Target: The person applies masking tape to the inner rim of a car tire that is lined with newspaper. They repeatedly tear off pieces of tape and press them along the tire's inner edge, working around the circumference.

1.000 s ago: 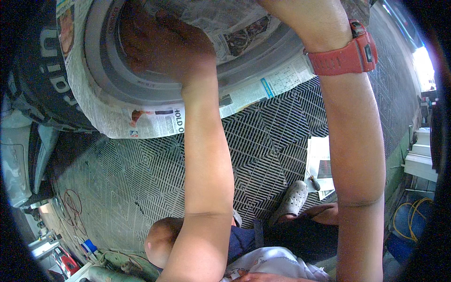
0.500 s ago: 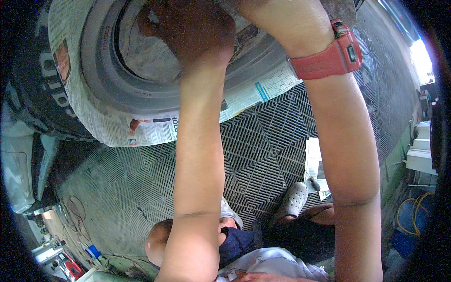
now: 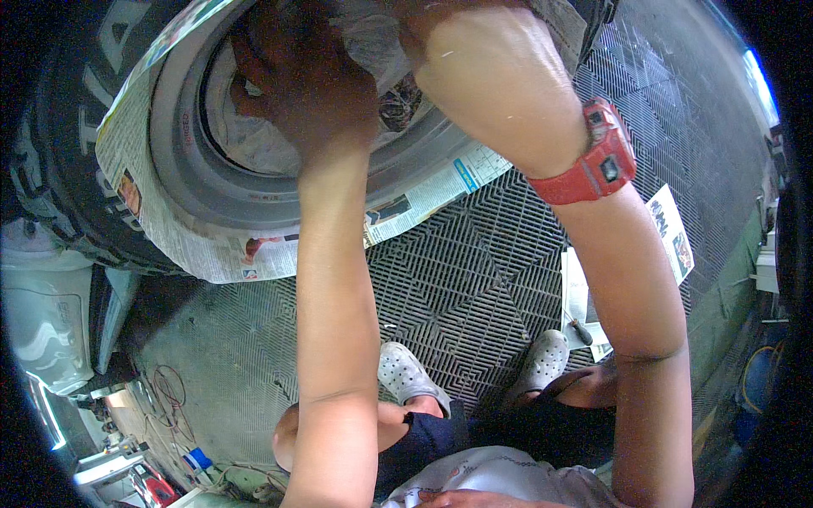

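Observation:
A grey wheel rim (image 3: pixel 182 182) stands before me, its barrel opening facing me. Newspaper sheets (image 3: pixel 199 254) are tucked around it, between the rim and the black tyre (image 3: pixel 63 110). My left hand (image 3: pixel 318 97) reaches into the shadowed opening, in front of pale covering (image 3: pixel 364 38) inside. Its fingers are dark and blurred, so a grip cannot be made out. Over the rim's right side bends my right hand (image 3: pixel 483 76), wrist flexed, a red watch (image 3: pixel 601 161) on that arm. The fingers of this hand are hidden at the top edge.
Dark grated floor tiles (image 3: pixel 457 271) lie below. Loose paper sheets (image 3: pixel 671 229) and a dark-handled tool (image 3: pixel 580 330) rest on them at the right. My grey clogs (image 3: pixel 406 372) are below. Cables (image 3: pixel 165 394) and a pale car panel (image 3: pixel 51 313) are at left.
The view has shifted, showing more tyre at left and another paper sheet at right. My left hand has moved left within the opening; my right wrist has come lower and left.

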{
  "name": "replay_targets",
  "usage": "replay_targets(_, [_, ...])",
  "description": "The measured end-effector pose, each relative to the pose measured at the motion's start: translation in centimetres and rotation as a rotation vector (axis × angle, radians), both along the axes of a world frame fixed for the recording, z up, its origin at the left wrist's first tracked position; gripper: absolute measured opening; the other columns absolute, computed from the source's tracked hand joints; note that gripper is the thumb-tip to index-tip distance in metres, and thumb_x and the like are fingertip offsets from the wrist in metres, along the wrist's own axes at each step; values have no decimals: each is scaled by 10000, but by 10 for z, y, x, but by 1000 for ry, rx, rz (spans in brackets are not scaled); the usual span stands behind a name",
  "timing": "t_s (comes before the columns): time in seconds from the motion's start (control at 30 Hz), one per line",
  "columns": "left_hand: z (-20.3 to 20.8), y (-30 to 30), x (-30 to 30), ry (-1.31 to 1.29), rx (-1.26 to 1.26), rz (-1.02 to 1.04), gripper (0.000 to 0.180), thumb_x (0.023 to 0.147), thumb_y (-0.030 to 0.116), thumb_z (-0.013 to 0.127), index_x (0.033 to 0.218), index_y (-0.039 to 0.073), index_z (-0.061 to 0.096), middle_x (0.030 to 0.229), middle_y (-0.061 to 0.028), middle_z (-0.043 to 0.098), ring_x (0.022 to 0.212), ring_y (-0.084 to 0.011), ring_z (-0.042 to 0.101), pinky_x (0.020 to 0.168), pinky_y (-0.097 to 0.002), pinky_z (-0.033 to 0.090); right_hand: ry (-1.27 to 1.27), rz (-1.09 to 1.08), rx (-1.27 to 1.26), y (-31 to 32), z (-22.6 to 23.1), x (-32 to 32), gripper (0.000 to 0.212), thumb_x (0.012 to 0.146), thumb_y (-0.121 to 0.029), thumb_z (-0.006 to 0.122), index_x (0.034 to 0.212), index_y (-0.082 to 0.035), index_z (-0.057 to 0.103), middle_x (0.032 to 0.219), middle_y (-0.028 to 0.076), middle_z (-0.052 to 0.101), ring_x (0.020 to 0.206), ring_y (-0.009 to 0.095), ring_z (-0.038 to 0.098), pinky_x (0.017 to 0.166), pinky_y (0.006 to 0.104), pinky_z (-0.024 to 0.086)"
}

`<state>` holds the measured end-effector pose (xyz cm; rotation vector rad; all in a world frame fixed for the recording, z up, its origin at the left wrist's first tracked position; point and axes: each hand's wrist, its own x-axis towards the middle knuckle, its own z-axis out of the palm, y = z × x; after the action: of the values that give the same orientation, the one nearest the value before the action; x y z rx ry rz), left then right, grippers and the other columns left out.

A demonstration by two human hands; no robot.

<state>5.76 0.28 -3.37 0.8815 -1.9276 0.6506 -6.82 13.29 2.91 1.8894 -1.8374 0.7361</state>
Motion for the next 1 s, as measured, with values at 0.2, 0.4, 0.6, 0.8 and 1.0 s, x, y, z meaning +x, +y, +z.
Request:
replay_targets(0.2, [1, -10, 1, -72, -71, -62, 505, 915, 75, 591, 1419, 50, 578, 1447, -231, 568, 1386, -434, 470, 1202, -595, 283, -130, -21, -93, 0, -7, 3, 367, 846, -73, 583, 1187, 23, 680, 892, 233, 722, 836, 391, 720, 729, 490, 576])
replay_targets(0.4, [-8, -24, 22, -189, -16, -116, 477, 1015, 121, 508, 1480, 18, 529, 1530, -249, 504, 1445, -444, 415, 1247, -579, 227, -157, -55, -118, -1, -8, -1, 352, 851, -73, 584, 1180, 3, 683, 894, 218, 731, 826, 369, 737, 695, 476, 590])
replay_targets(0.6, [-11, -40, 35, -180, 77, -215, 489, 1013, 232, 543, 1464, 44, 562, 1526, -235, 473, 1428, -480, 367, 1190, -641, 219, -258, -13, -170, -5, -13, -1, 330, 851, -86, 602, 1156, 1, 691, 900, 212, 737, 815, 367, 743, 664, 462, 597])
replay_targets(0.8, [-6, -23, 19, -35, -56, -191, 528, 1010, 268, 555, 1501, 74, 534, 1544, -247, 446, 1439, -506, 348, 1171, -659, 237, -265, -19, -24, -1, -7, -5, 318, 848, -85, 611, 1140, 5, 698, 933, 235, 732, 830, 367, 742, 684, 468, 599])
replay_targets(1.0, [-27, -44, 23, -94, -38, -93, 567, 994, 273, 572, 1527, 94, 499, 1563, -246, 415, 1442, -520, 336, 1071, -706, 290, -374, -64, -82, -7, -5, 3, 295, 891, -134, 616, 1122, 18, 719, 1017, 258, 734, 903, 385, 735, 791, 468, 599])
